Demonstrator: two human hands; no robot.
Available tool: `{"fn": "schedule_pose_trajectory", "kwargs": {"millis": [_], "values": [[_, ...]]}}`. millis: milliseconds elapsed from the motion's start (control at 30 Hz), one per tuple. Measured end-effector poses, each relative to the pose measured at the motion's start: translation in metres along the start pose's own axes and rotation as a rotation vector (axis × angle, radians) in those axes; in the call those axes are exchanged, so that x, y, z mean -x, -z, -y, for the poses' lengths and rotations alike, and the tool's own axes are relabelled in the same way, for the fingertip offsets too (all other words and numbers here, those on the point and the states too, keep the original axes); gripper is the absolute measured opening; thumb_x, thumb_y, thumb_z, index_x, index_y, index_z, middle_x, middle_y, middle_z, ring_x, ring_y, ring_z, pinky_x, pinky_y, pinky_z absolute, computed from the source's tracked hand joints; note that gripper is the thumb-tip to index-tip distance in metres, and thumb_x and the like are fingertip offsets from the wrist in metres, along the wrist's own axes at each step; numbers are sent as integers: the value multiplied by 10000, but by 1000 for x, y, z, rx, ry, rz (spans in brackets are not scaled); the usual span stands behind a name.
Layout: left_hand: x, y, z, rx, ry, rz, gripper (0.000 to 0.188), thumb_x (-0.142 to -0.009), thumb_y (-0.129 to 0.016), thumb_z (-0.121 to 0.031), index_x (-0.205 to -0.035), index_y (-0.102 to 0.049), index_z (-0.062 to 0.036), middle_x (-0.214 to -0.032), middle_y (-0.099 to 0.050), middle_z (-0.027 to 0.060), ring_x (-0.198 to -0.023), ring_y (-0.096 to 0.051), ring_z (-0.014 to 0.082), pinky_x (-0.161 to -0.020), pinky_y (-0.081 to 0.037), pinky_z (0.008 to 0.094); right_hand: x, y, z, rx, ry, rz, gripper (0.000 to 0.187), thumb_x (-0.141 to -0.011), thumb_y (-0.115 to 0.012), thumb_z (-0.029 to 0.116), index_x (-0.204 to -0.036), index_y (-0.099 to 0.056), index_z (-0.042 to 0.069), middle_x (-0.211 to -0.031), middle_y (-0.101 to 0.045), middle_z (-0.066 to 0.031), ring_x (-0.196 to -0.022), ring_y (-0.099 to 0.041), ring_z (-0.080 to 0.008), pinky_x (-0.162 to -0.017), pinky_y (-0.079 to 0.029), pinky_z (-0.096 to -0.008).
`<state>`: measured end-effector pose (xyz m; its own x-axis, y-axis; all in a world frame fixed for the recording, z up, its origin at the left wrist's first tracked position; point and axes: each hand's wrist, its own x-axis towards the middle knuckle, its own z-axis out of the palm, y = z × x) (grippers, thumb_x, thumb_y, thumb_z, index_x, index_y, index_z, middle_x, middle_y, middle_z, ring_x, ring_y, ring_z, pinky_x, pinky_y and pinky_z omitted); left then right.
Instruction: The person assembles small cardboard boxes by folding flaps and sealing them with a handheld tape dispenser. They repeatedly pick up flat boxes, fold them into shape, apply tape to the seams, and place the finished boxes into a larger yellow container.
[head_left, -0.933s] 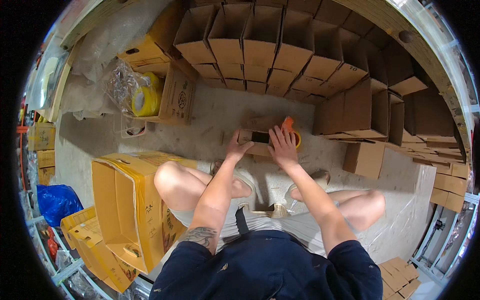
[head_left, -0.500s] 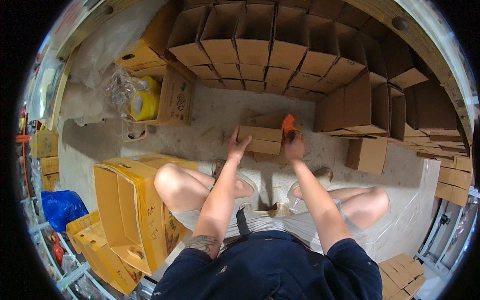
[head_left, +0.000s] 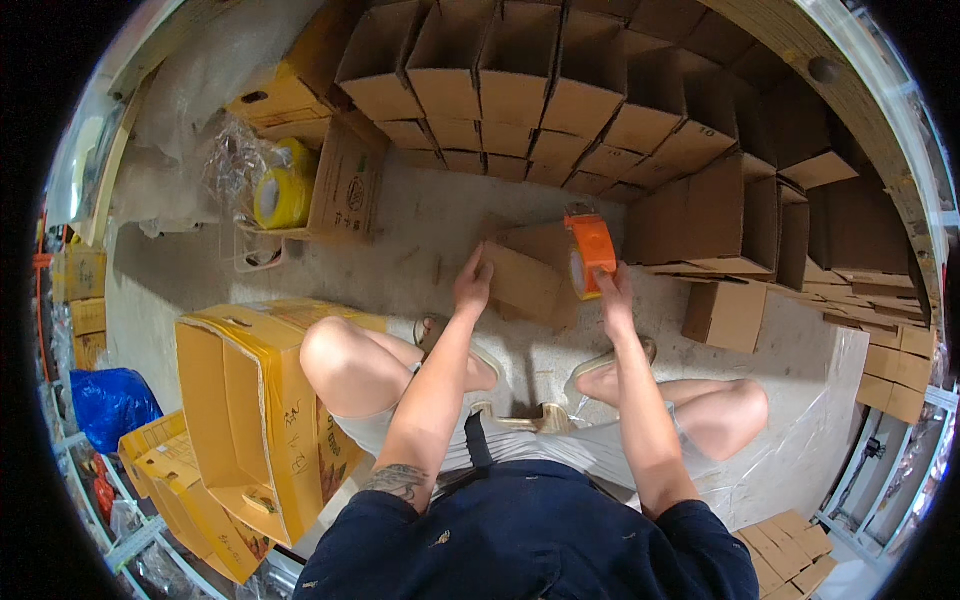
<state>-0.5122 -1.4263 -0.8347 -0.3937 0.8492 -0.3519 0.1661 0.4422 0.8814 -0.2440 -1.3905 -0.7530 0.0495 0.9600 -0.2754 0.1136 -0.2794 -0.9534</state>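
Note:
My left hand (head_left: 473, 287) grips the left end of a small brown cardboard box (head_left: 524, 282), which is tilted above the floor between my feet. My right hand (head_left: 616, 300) is closed around the lower end of an orange tape dispenser (head_left: 594, 243). The dispenser stands nearly upright, just right of the box and apart from it. A tape roll shows on its left side. Beneath and behind the box lies more flat brown cardboard (head_left: 545, 240), partly covered by it.
Rows of open-topped brown boxes (head_left: 515, 90) stand stacked ahead, and more (head_left: 690, 215) fill the right. At left, a carton (head_left: 355, 190) sits by yellow tape rolls (head_left: 283, 195). A large yellow carton (head_left: 230, 420) stands beside my left knee, and a small closed box (head_left: 725, 312) sits at right.
My right hand has lifted the tape dispenser, turned it and drawn it away to the right of the box. The box has tilted, its right end now lower, with my left hand still on it.

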Motion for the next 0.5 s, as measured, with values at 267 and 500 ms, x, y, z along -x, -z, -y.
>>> {"fn": "schedule_pose_trajectory", "kwargs": {"millis": [267,500], "values": [[-13,15,-2,223,188,19,427,-927,-656,-202,-1343,-617,-112,-1343,-635,109,-1213,-603,184,-1000,-460,304,27,-40,48,784,104,423,675,-650,-798,353,-1181,-558,12,-1041,-687,-237,-1000,-668,-409,-867,-540,-455],[2,21,-39,361,388,252,329,-929,-699,-304,-1154,-667,-66,-1120,-676,76,-1042,-637,201,-901,-510,332,24,-23,32,738,84,447,688,-641,-819,374,-1164,-551,16,-1034,-686,-231,-994,-673,-398,-863,-542,-456]]}}
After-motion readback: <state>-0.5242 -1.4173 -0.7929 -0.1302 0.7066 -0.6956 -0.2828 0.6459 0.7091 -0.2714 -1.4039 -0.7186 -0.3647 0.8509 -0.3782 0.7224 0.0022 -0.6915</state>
